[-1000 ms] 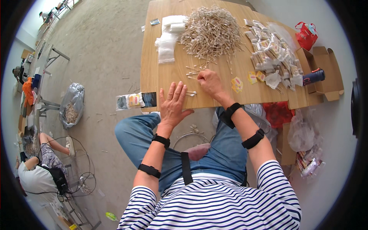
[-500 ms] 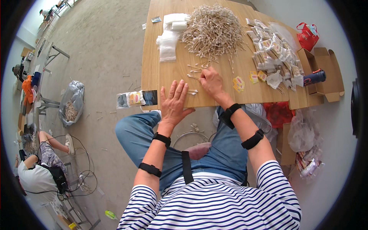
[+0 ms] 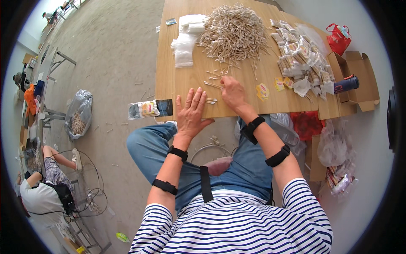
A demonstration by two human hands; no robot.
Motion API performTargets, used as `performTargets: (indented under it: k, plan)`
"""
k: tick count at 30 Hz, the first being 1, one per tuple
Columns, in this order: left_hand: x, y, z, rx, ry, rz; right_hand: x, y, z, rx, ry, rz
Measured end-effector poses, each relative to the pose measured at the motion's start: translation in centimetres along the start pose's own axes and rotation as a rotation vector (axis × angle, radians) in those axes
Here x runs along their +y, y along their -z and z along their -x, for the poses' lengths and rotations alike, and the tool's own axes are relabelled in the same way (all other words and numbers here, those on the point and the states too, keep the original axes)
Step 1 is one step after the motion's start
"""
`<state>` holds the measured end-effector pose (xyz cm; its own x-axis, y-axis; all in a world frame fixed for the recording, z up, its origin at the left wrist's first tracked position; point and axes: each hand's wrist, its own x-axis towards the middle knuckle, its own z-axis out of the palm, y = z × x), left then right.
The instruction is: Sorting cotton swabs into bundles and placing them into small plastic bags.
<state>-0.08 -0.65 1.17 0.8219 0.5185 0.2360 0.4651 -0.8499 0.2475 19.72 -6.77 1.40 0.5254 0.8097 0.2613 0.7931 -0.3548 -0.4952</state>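
My left hand lies flat near the table's front edge, fingers stretched out. Under it are several cotton swabs, their white tips sticking out on its right side. Just to the right, my right hand has its fingertips pinched on a cotton swab that points left. More loose swabs lie a little beyond those fingers. Farther back rises a big heap of cotton swabs. A filled packet of swabs sits left of my left hand, over the table edge on a dark card.
Clear plastic bags are stacked left of the heap. Filled packets pile up on the right, with yellow labels nearer me. A dark bottle and an open cardboard box stand at the right edge. A person sits at far left.
My right hand has shifted slightly toward me, still pinching at the swabs. My left hand stays flat in place.
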Motion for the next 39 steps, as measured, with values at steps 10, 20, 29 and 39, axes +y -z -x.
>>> performTargets:
  k: [10,20,29,39]
  plan:
    - [0.0,-0.1,0.1,-0.009,-0.002,-0.001,-2.4,0.3,-0.5,0.002,-0.018,-0.016]
    - [-0.2,0.1,0.1,-0.013,-0.012,0.002,-3.5,-0.3,1.1,-0.143,0.078,-0.061]
    - [-0.1,0.1,0.0,-0.020,-0.001,-0.010,-0.4,0.3,-0.8,0.008,-0.155,0.089]
    - [0.2,0.0,-0.1,-0.024,-0.004,0.001,0.3,-0.7,-3.9,0.044,-0.193,0.120]
